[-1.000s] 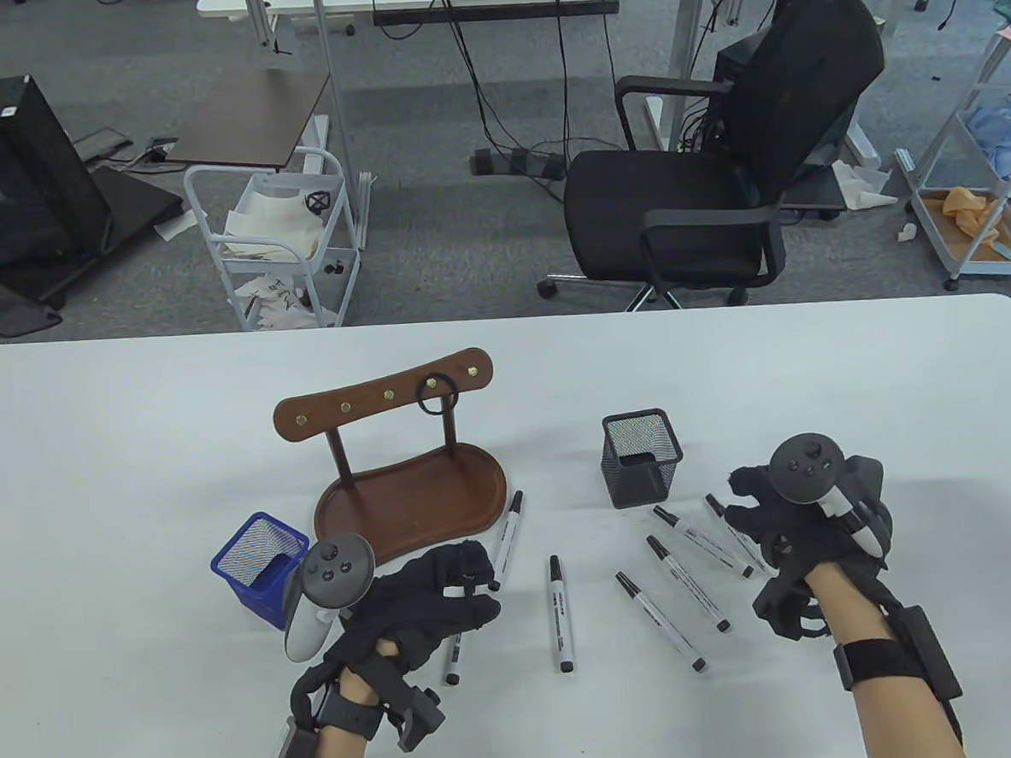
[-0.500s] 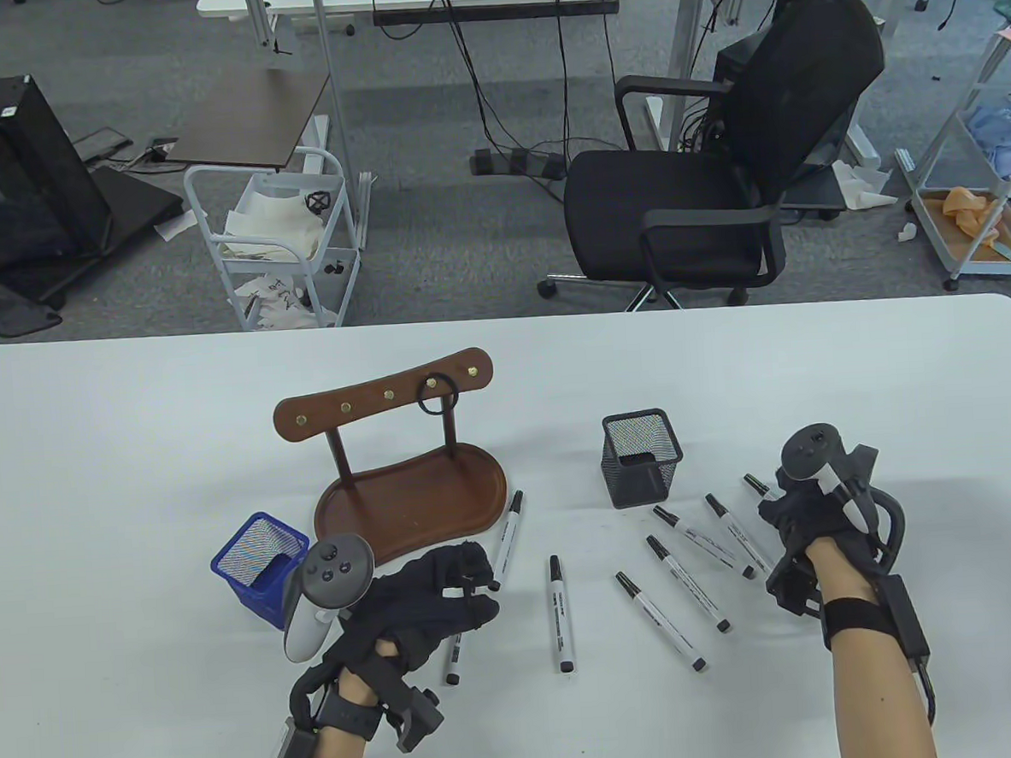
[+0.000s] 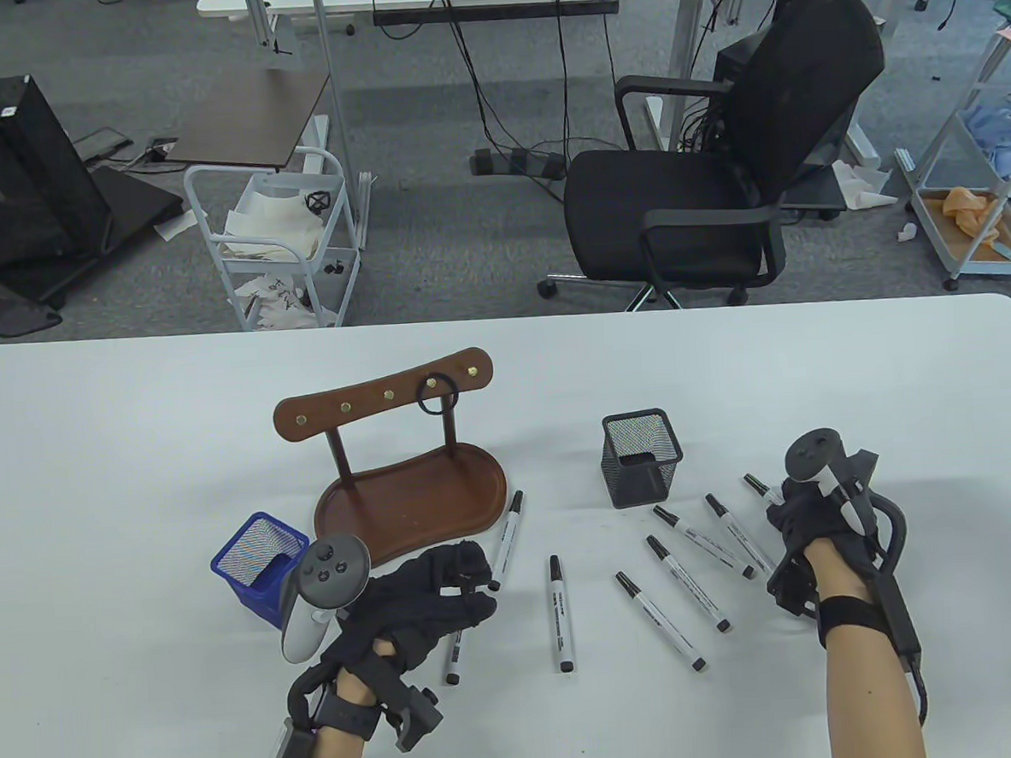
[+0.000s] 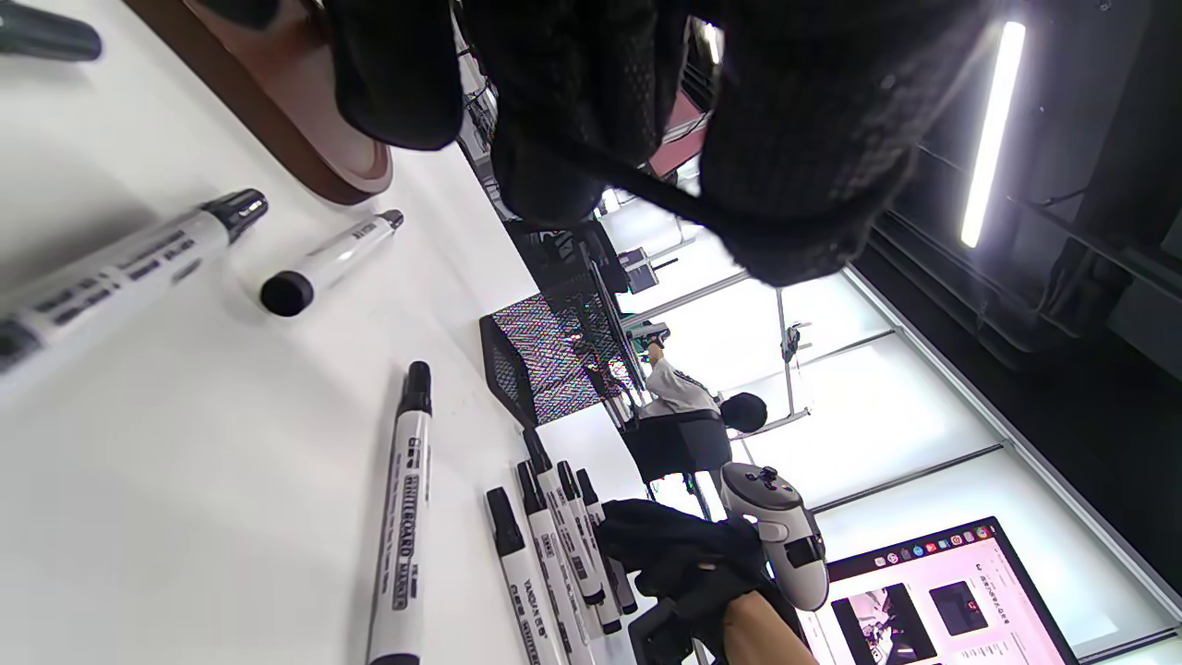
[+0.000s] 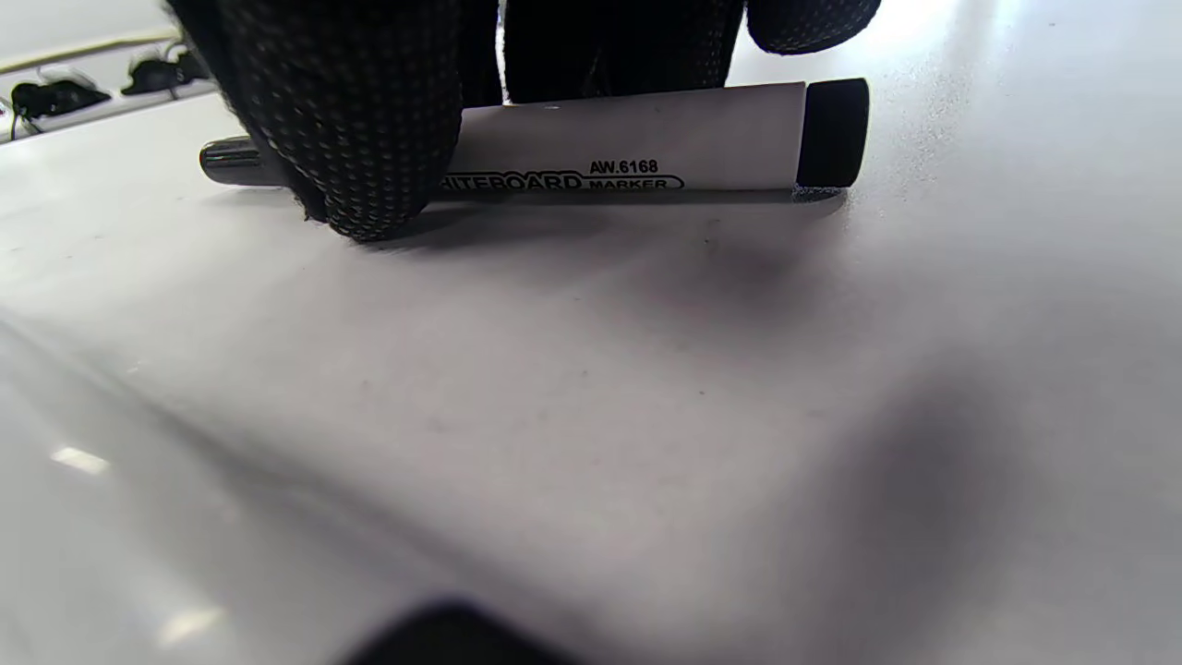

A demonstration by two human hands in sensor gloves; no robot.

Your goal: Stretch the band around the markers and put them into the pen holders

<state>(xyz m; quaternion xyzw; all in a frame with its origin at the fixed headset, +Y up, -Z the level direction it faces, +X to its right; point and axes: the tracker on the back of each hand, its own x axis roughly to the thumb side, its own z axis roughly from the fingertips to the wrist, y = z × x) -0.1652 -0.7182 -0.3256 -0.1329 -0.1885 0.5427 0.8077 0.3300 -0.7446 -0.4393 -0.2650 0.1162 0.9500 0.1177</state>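
A black mesh pen holder [image 3: 643,459] right of centre and a blue mesh pen holder [image 3: 262,567] at lower left show no markers inside. White table [image 3: 134,470] lies open toward the upper left. The right hand [image 3: 810,523] pinches a marker [image 5: 637,139] printed "WHITEBOARD MARKER AW.6168" against the table. The left hand [image 3: 429,593], fingers curled, holds a stretched black band [image 4: 646,199]. Loose markers [image 3: 685,582] lie between the hands.

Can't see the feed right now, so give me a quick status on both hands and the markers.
Right hand pinching the rightmost marker, on the table. Left hand stretching a band. Nothing blocking either holder.
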